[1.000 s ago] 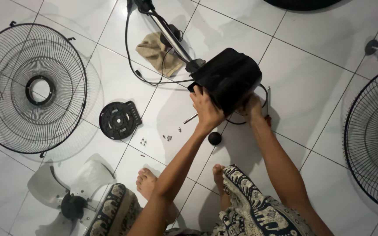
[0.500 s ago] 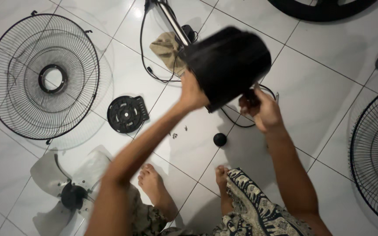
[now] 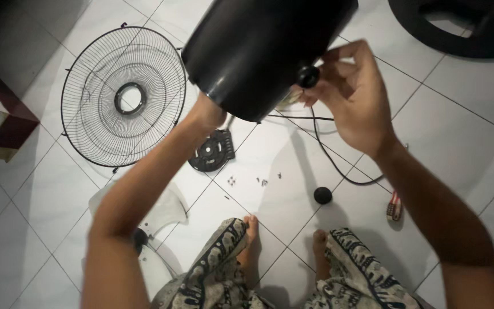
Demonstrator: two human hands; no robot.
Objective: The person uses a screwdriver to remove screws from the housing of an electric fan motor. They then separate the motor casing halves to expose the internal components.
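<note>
A black fan motor housing [image 3: 258, 46] fills the top middle, lifted close to the camera. My left hand [image 3: 207, 114] is under its lower left edge, mostly hidden, holding it up. My right hand [image 3: 353, 94] is at its right side, fingers pinching a small black knob [image 3: 308, 76] on the housing. A black power cord [image 3: 338, 166] hangs from the housing and loops over the white tiled floor.
A round wire fan grille [image 3: 124, 97] lies at left, a black round plate [image 3: 212, 151] beside it. Small screws [image 3: 247, 180] and a black ball-shaped cap [image 3: 322, 195] lie on the tiles near my feet. A clear fan blade [image 3: 161, 214] is lower left. A screwdriver [image 3: 394, 207] lies at right.
The housing has risen from the floor toward the camera. My right hand has moved from its lower edge to the small knob. The view has shifted left.
</note>
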